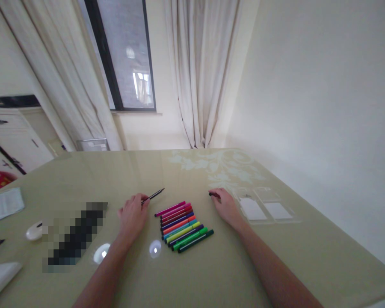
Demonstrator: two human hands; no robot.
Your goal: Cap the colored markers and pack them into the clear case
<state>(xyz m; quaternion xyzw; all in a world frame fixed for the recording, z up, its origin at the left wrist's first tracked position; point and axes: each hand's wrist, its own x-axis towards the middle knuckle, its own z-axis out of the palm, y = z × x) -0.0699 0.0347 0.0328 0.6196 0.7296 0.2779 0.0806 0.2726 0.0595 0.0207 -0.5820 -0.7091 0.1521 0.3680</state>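
Note:
My left hand (133, 212) rests on the table with its fingers closed round a thin black pen (154, 196) whose tip points up and to the right. My right hand (223, 204) lies on the table to the right, fingers pinched on a small black cap (211, 194). Between the two hands lies a row of several coloured felt pens (182, 226), side by side, from pink at the far end to dark green at the near end.
The table (192, 265) has a pale green cloth. A clear plastic case with white cards (265, 209) lies right of my right hand. At the left are a white mouse (34, 231), a blurred dark object (73, 237) and white papers (3, 204).

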